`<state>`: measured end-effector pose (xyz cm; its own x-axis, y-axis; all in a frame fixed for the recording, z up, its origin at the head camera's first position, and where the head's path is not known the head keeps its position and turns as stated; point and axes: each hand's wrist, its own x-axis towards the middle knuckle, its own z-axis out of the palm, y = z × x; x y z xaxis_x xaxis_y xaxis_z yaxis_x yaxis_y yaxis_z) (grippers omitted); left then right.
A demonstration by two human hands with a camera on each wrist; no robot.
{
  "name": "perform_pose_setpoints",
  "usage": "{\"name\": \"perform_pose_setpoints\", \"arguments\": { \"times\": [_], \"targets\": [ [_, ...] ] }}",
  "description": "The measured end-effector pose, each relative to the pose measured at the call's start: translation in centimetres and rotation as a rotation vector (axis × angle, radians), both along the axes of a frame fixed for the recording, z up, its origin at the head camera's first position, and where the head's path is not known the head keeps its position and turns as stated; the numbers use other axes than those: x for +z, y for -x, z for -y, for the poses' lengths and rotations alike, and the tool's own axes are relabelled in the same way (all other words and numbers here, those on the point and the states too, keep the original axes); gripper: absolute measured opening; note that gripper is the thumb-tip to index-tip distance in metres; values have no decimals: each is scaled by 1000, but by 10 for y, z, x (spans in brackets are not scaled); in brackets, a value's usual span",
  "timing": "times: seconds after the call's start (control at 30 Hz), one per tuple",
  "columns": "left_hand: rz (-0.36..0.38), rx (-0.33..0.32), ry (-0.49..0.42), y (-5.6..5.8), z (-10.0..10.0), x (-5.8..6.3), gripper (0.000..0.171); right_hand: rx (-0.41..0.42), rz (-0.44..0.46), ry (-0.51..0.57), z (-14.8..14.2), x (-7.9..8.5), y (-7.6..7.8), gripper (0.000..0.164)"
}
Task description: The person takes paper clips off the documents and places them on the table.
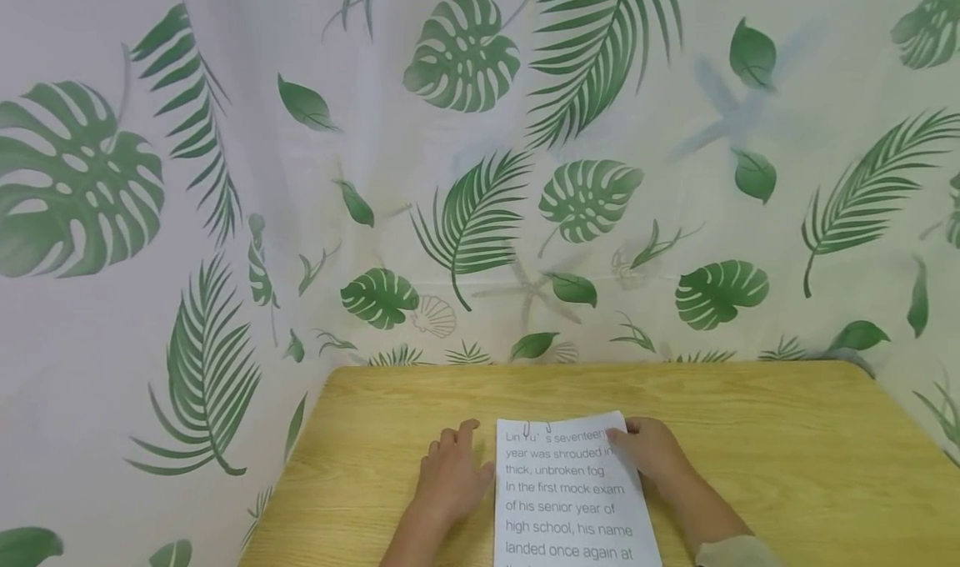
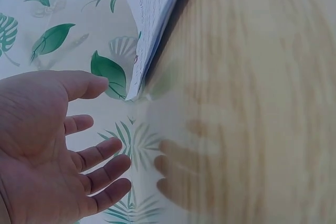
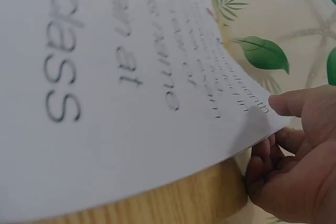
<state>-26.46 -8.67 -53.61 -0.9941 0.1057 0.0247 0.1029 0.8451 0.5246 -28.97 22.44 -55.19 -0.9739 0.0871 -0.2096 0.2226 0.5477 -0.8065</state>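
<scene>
A stack of printed paper sheets point(image 1: 566, 500) with large black text stands in front of me, its top edge away from me. Two small paper clips point(image 1: 548, 426) sit on that top edge. My right hand point(image 1: 660, 454) pinches the upper right corner, thumb on the printed face and fingers curled behind, as the right wrist view shows. To the left of the sheets is my left hand point(image 1: 453, 475), holding nothing, its fingers spread and loosely bent. In the left wrist view the thumb point(image 2: 89, 85) points toward the sheets' corner, and their layered edge shows.
The sheets are over a yellow wood-grain table point(image 1: 375, 400) with rounded far corners. Behind it and on the left hangs a pale curtain point(image 1: 480, 133) printed with green leaves, close against the table's far edge.
</scene>
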Motion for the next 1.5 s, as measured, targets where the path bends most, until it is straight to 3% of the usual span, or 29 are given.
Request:
{"name": "perform_pose_setpoints", "arguments": {
  "times": [0.1,0.37,0.83,1.0,1.27,1.5],
  "targets": [
    [-1,0,-15,1,-1,-1,69,-5,-1,87,0,5,-3,50],
    [-4,-24,-112,8,-7,-1,64,-26,-15,125,-2,9,-12,48],
    [95,-19,-337,30,-24,-11,61,-18,30,259,-14,-13,-15,55],
    [118,-58,-409,40,-29,-12,51,11,3,267,-16,-14,-16,55],
    [162,-78,-414,43,-34,-15,33,14,14,274,-15,-17,-17,56],
    [152,-105,-393,41,-36,-13,31,8,27,293,-15,-14,-18,55]
  ]
}}
